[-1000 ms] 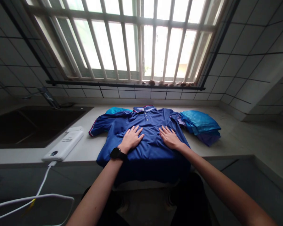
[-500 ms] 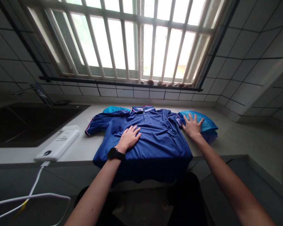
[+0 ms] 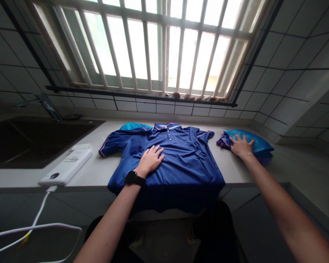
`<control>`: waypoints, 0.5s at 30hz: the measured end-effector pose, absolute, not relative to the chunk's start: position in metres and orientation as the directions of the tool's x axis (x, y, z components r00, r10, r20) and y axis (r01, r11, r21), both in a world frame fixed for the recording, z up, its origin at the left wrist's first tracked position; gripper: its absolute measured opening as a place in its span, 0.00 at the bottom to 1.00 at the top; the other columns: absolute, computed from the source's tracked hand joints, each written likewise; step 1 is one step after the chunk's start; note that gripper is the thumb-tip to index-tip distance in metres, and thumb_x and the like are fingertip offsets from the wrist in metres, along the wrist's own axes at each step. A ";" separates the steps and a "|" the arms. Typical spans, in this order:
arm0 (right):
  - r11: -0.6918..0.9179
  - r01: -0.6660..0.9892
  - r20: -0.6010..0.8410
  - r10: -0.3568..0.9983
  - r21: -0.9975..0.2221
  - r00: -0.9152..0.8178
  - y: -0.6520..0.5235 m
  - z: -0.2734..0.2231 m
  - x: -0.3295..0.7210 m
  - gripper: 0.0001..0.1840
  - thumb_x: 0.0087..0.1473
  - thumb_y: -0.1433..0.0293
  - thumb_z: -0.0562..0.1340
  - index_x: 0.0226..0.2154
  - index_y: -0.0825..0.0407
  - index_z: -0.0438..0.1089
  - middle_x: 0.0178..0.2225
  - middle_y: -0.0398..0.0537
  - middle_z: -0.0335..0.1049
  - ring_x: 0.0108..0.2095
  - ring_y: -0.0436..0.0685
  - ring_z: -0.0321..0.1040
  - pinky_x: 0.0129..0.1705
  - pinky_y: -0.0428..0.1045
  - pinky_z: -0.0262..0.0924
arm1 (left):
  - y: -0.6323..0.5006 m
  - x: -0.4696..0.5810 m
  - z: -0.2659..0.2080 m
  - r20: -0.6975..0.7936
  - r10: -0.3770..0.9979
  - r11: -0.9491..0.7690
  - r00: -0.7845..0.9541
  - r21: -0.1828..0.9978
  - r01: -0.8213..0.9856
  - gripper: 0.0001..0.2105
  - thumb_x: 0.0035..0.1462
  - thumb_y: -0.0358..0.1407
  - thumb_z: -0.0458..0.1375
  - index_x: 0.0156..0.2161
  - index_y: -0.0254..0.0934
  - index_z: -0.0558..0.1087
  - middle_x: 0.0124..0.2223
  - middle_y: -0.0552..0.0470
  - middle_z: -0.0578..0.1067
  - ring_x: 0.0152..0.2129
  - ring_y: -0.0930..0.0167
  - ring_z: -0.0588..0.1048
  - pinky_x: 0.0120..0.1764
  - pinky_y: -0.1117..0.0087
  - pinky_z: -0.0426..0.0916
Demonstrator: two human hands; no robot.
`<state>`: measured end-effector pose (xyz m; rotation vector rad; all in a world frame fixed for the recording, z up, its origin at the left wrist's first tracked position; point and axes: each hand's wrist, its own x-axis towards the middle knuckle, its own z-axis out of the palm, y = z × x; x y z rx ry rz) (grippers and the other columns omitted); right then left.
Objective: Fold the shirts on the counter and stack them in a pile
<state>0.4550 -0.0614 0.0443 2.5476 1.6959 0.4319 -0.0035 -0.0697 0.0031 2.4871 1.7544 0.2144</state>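
Observation:
A navy polo shirt (image 3: 178,157) lies spread on the counter, collar toward the window, its lower part hanging over the front edge. My left hand (image 3: 151,160), with a black watch on the wrist, rests flat on the shirt's chest, fingers stretched out. To the right, my right hand (image 3: 241,147) lies with spread fingers on a bundle of blue and purple cloth (image 3: 259,142), which sits apart from the shirt's sleeve. Part of a turquoise cloth (image 3: 133,126) shows behind the shirt's left shoulder; the rest of it is hidden.
A white power bank (image 3: 67,166) with a white cable (image 3: 38,215) lies on the counter (image 3: 98,171) at the left. Behind it are a dark sink (image 3: 24,142) and a faucet (image 3: 48,106). The barred window (image 3: 153,51) rises beyond the counter.
My right hand has slid the blue and purple cloth bundle to the right, away from the shirt, so the shirt's right sleeve now shows. My left hand has stayed on the shirt.

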 end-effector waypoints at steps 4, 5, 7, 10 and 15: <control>-0.417 0.899 0.261 0.890 0.133 0.374 -0.063 0.051 0.458 0.33 0.64 0.70 0.52 0.70 0.48 0.62 0.73 0.60 0.52 0.72 0.77 0.45 0.66 0.82 0.39 | -0.070 -0.003 0.003 0.069 0.943 -0.334 0.327 0.163 0.929 0.26 0.73 0.43 0.44 0.72 0.42 0.62 0.76 0.47 0.57 0.73 0.59 0.53 0.71 0.51 0.51; -0.367 0.925 0.278 0.903 0.100 0.329 -0.061 0.052 0.447 0.33 0.63 0.71 0.52 0.69 0.52 0.63 0.72 0.63 0.55 0.71 0.75 0.49 0.68 0.78 0.43 | -0.069 -0.003 0.003 0.067 0.944 -0.331 0.324 0.164 0.929 0.26 0.73 0.43 0.44 0.72 0.42 0.62 0.76 0.47 0.57 0.73 0.59 0.53 0.71 0.52 0.51; -0.198 0.980 0.286 0.940 0.017 0.185 -0.053 0.054 0.413 0.31 0.63 0.71 0.52 0.67 0.57 0.65 0.68 0.65 0.62 0.66 0.70 0.60 0.68 0.66 0.53 | -0.069 -0.003 0.002 0.066 0.945 -0.328 0.321 0.166 0.930 0.26 0.73 0.44 0.44 0.72 0.42 0.62 0.75 0.47 0.58 0.73 0.59 0.54 0.71 0.52 0.51; 0.013 0.992 0.262 0.965 -0.123 0.020 -0.036 0.054 0.352 0.29 0.65 0.61 0.56 0.65 0.53 0.67 0.64 0.61 0.66 0.59 0.65 0.68 0.61 0.55 0.63 | -0.068 -0.004 0.001 0.077 0.943 -0.333 0.325 0.166 0.928 0.26 0.73 0.44 0.44 0.71 0.43 0.63 0.75 0.47 0.58 0.73 0.59 0.55 0.71 0.51 0.52; -0.122 0.973 0.124 0.981 -0.196 0.148 -0.014 0.050 0.312 0.28 0.65 0.59 0.59 0.64 0.52 0.68 0.57 0.63 0.73 0.52 0.67 0.74 0.52 0.55 0.68 | -0.067 -0.006 0.000 0.084 0.943 -0.332 0.322 0.149 0.932 0.26 0.73 0.44 0.44 0.71 0.44 0.63 0.75 0.47 0.59 0.73 0.60 0.55 0.71 0.52 0.53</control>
